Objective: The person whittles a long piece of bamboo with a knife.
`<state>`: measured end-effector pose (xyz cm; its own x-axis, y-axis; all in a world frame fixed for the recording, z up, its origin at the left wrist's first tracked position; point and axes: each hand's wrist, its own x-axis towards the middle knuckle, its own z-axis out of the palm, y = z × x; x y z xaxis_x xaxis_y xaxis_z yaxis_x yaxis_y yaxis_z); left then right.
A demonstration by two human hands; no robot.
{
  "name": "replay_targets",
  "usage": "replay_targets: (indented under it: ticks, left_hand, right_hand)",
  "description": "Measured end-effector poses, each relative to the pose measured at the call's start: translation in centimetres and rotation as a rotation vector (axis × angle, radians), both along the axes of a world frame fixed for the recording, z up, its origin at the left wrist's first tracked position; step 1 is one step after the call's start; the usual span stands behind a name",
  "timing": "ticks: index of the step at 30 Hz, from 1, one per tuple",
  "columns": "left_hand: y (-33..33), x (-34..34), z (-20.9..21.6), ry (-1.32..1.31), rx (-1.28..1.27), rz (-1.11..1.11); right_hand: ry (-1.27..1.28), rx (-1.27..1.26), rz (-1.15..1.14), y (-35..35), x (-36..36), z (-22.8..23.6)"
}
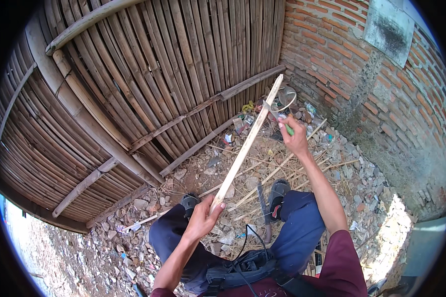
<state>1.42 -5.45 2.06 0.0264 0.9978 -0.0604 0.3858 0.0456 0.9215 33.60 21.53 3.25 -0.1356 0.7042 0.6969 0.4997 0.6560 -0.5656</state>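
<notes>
My left hand (204, 216) is closed around the lower end of a long pale bamboo strip (244, 151), which slants up and away to the right. My right hand (295, 136) grips a knife by its green handle (288, 129). The knife's blade (269, 107) lies against the strip a little below its far tip. A thin pale curl (291, 103) loops out beside the blade; where it joins the strip is hard to see. Between my feet a long dark tool with a wooden handle (267, 232) lies on the ground.
A bamboo-slat wall (183, 59) rises at the left, meeting a brick wall (327, 64) at the far corner. Rubble, straw, litter and loose thin sticks (262, 186) cover the ground. My shoes (278, 193) stand close to the sticks. A black cable (245, 242) hangs at my waist pouch.
</notes>
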Motion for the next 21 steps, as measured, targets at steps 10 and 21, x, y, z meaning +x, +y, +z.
replay_targets:
  ticks: [10, 21]
  left_hand:
    - [-6.8, -2.2, -2.9, 0.020, -0.078, -0.012]
    - [-6.9, -1.3, -2.1, 0.059, -0.061, -0.006]
  right_hand:
    - [0.001, -0.134, -0.364, 4.2, 6.9, -3.5]
    - [0.194, -0.041, -0.323, 3.4, 8.8, -6.1]
